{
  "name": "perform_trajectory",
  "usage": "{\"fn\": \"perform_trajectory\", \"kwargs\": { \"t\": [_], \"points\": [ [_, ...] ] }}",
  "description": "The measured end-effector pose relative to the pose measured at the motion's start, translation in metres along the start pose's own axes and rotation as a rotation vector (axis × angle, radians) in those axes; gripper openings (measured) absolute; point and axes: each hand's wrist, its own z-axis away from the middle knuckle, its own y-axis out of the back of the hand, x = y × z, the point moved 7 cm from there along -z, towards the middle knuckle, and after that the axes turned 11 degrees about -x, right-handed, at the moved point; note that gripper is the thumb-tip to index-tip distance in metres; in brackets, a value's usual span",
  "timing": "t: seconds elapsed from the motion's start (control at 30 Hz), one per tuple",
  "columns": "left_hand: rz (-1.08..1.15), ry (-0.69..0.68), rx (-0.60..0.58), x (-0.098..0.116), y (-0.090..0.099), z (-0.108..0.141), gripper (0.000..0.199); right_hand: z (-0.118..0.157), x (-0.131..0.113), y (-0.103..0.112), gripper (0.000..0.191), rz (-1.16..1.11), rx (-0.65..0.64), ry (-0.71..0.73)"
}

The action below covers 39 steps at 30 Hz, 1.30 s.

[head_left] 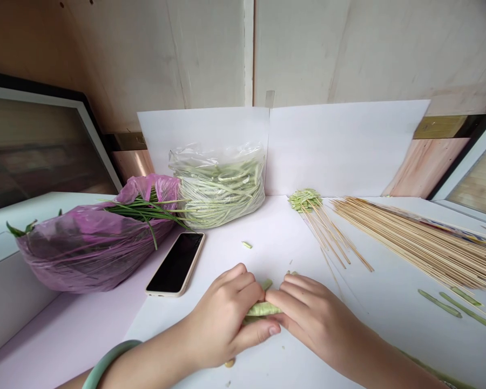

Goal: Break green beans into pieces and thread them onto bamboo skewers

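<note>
My hands are together near the edge of the counter (372,324), fingers almost meeting as they close from both sides on a pale green bean (262,309). My left hand (222,319) wraps over the bean with its thumb (259,334) running under it, and my right hand (311,319) presses over the other end. A pale green jade bangle (105,364) sits on my left wrist. A small green piece (247,245) lies on the counter farther off, ahead of my hands. To the left of them is a phone (175,263) in a cream case, lying screen up. Beyond it, on the far left, sits a purple plastic bag (93,248) with long green leaves (146,210) sticking out of its mouth. Next to that, against a white board (340,146), a clear plastic bag (218,186) holds a mass of long pale green beans. To the right, a small green coil (305,200) sits on the far ends of a few bamboo skewers (328,237), beside a large spread of loose skewers (413,240). Near the right edge, green strips (439,302) lie on the counter.
</note>
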Motion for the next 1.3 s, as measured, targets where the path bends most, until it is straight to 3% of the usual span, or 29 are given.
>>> {"fn": "perform_trajectory", "kwargs": {
  "t": [0.17, 0.27, 0.43, 0.63, 0.7, 0.87, 0.97, 1.07, 1.23, 1.3],
  "points": [
    [0.111, -0.051, -0.081, 0.004, -0.005, -0.001, 0.037, 0.003, -0.004, -0.001, 0.028, 0.039, 0.018, 0.035],
    [0.358, -0.073, -0.173, 0.005, -0.007, -0.002, 0.043, 0.003, -0.011, 0.004, 0.029, 0.041, 0.036, 0.116],
    [0.766, -0.095, -0.372, 0.006, -0.017, -0.003, 0.048, 0.005, -0.031, 0.014, 0.034, 0.100, 0.182, 0.210],
    [1.039, -0.081, -0.534, 0.009, -0.024, 0.004, 0.052, 0.011, -0.044, 0.017, 0.031, 0.187, 0.131, 0.239],
    [1.124, -0.051, -0.458, 0.004, -0.021, 0.003, 0.053, 0.013, -0.035, 0.024, 0.029, 0.138, 0.113, 0.214],
    [1.242, 0.090, -0.034, -0.026, -0.012, -0.003, 0.049, 0.012, -0.003, 0.041, 0.017, 0.003, 0.155, 0.109],
    [1.099, 0.208, 0.075, -0.039, -0.012, -0.003, 0.052, 0.011, 0.005, 0.041, 0.013, -0.006, 0.163, 0.077],
    [0.738, 0.309, 0.156, -0.044, -0.003, -0.001, 0.051, 0.010, 0.007, 0.040, 0.012, -0.004, 0.166, 0.051],
    [0.205, 0.316, -0.034, -0.032, -0.004, -0.002, 0.019, 0.007, 0.008, 0.037, 0.013, -0.011, 0.143, 0.028],
    [0.150, 0.323, -0.071, -0.033, -0.008, -0.001, 0.030, 0.007, 0.008, 0.036, 0.013, -0.017, 0.133, 0.021]
  ]
}}
